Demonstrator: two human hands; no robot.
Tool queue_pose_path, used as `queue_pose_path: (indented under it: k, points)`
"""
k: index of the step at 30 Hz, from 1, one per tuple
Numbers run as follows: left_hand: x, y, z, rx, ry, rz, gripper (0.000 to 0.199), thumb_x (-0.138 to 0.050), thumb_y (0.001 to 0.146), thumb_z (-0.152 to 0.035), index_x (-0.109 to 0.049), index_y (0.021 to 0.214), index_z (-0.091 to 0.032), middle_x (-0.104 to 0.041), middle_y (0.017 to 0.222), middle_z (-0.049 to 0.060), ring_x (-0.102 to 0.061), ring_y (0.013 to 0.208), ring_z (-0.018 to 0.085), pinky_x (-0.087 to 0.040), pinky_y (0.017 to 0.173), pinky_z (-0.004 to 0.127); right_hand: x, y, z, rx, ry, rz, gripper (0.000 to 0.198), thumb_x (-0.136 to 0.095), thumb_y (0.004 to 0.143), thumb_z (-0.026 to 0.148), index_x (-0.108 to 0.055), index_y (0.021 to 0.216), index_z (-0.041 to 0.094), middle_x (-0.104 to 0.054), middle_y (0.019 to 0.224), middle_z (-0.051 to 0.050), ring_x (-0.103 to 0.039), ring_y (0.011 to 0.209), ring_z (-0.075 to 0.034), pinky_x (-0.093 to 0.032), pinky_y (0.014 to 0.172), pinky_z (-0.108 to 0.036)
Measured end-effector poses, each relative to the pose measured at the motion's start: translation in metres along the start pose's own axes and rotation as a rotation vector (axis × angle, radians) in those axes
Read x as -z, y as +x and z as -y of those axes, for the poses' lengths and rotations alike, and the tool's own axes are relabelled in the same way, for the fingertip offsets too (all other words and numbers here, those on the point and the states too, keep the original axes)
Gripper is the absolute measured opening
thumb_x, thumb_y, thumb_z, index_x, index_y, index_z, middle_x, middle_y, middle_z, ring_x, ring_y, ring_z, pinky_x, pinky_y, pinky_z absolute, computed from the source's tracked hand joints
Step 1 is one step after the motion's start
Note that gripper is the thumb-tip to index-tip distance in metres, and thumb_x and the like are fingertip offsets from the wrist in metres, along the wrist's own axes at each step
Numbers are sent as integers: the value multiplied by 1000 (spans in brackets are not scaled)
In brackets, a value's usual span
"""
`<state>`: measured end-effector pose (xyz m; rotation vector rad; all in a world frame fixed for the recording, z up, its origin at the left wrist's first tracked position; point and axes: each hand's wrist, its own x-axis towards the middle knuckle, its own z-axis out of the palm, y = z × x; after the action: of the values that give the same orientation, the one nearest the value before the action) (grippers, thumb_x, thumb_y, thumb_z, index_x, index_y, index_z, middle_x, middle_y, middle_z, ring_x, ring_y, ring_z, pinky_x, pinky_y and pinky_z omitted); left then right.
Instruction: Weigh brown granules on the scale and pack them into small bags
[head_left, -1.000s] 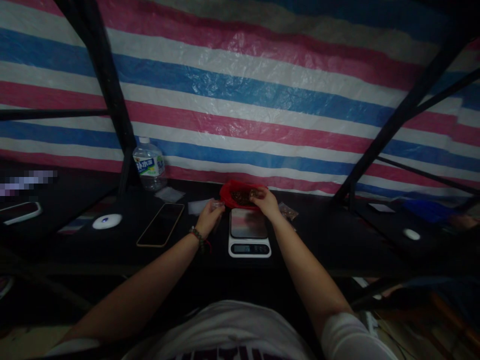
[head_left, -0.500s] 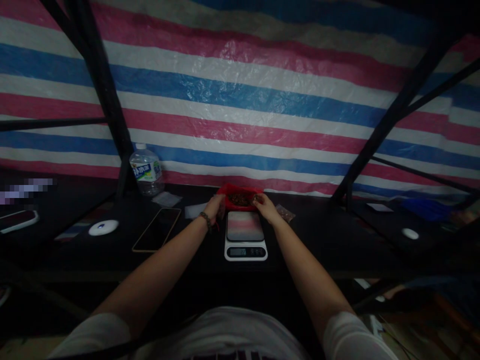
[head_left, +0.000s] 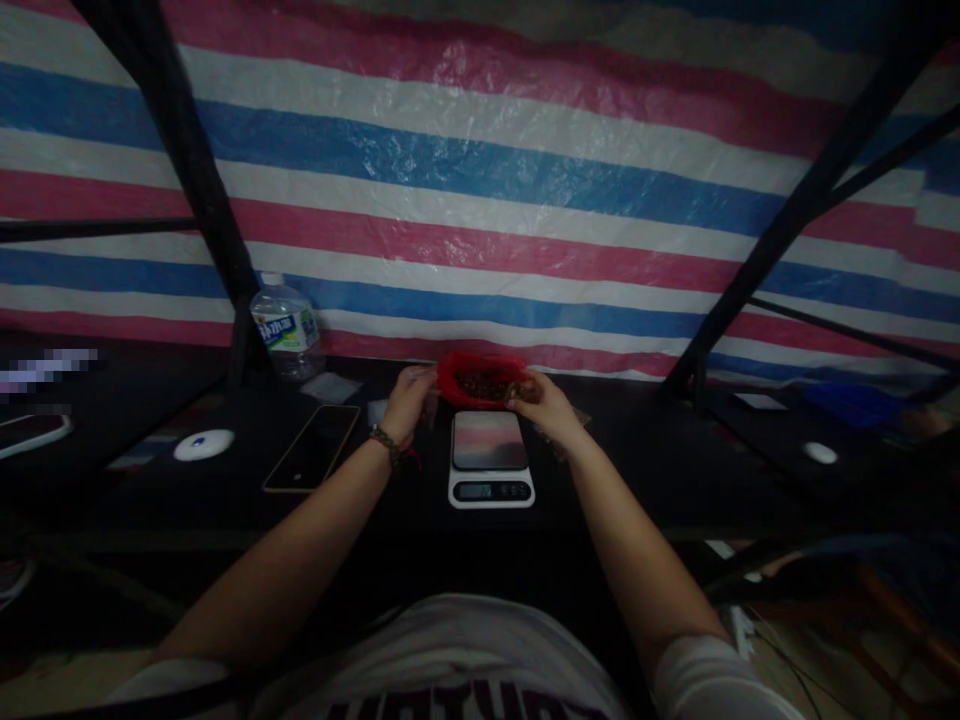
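Note:
A red bag [head_left: 452, 385] lies open behind the scale, with small brown pieces [head_left: 484, 385] inside; their kind is too dim to make out. My left hand [head_left: 407, 402], a braided bracelet at its wrist, is closed on a clear plastic bag [head_left: 430, 408] left of the red bag. At the red bag's right edge, the fingers of my right hand [head_left: 547, 405] are closed on some of the brown pieces. Between my forearms sits a white kitchen scale [head_left: 491, 490] with a bare plate and a lit display. Part of another clear bag [head_left: 581, 416] shows behind my right hand.
On the black table, a phone [head_left: 313, 448] and a white oval device [head_left: 204, 445] lie to the left. A clear bottle [head_left: 286, 330] stands behind them, near flat plastic bags [head_left: 330, 386]. Black frame posts [head_left: 731, 270] and a striped sheet [head_left: 480, 210] bound the back.
My left hand has moved left, away from the red bag, with the clear bag. My right hand has drawn slightly right, pinching brown pieces. The whole view has shifted a little.

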<state>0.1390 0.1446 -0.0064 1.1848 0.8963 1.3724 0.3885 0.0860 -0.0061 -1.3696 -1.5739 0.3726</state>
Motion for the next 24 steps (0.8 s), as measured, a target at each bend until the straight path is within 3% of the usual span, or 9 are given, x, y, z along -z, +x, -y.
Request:
queue_pose_path:
  k: [3, 8, 19, 24]
  points:
    - [3, -18, 0, 21, 17, 46, 37, -65, 70, -41, -52, 97, -19, -64, 80, 1, -60, 62, 12, -40, 48, 19, 0, -11, 9, 32, -63, 38, 76, -71, 68, 29, -40, 137, 24, -65, 99, -4, -62, 87, -18, -48, 85, -35]
    - [10, -37, 6, 3, 209, 120, 37, -64, 71, -41, -54, 98, -18, -65, 80, 3, -59, 62, 13, -39, 49, 20, -3, -23, 16, 106, -181, 107, 48, -66, 73, 27, -57, 120, 22, -64, 110, -6, -61, 96, -20, -46, 89, -36]
    - [13, -31, 17, -77, 364, 147, 34, -61, 74, -41, -56, 98, -18, -65, 80, 3, -60, 67, 15, -45, 60, 25, -19, -35, 25, 83, -193, 216, 34, -68, 73, 26, -62, 106, 22, -68, 98, -4, -64, 86, -18, -49, 80, -31]
    - [17, -27, 24, -81, 397, 157, 34, -60, 75, -42, -56, 99, -18, -64, 76, 2, -58, 63, 15, -42, 56, 25, -31, -37, 18, 82, -191, 282, 33, -70, 72, 25, -59, 103, 21, -68, 97, -5, -64, 86, -18, -49, 77, -30]
